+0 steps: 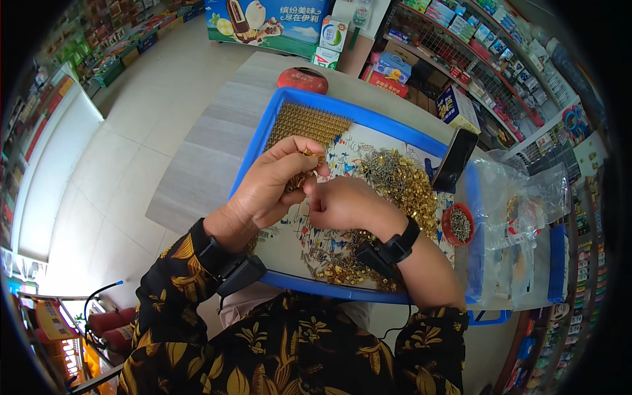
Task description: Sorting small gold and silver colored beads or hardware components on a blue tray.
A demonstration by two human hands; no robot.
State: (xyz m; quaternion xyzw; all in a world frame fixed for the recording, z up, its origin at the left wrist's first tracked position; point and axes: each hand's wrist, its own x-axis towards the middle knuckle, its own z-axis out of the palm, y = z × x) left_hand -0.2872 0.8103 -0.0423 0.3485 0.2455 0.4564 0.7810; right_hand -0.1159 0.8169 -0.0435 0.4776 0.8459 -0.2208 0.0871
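My left hand (266, 181) is curled around a cluster of small brass-coloured metal pieces (301, 180), over the blue-rimmed tray (368, 112). My right hand (349, 203) is close beside it, knuckles up and fingers curled in; what its fingertips hold, if anything, is hidden. Closely set rows of upright brass pieces with thin pins (306, 124) fill the tray's far left corner. To the right of my hands lies a loose heap of brass pieces (418, 194) mixed with silver pins (388, 166). More loose brass pieces (349, 271) lie along the near edge.
A red bowl of silver pins (457, 224) sits at the tray's right side, below a propped phone (454, 160). Clear plastic bags (517, 204) lie farther right. Beyond the tray is a round red container (303, 80). Stocked shelves (480, 52) stand behind the table (197, 148).
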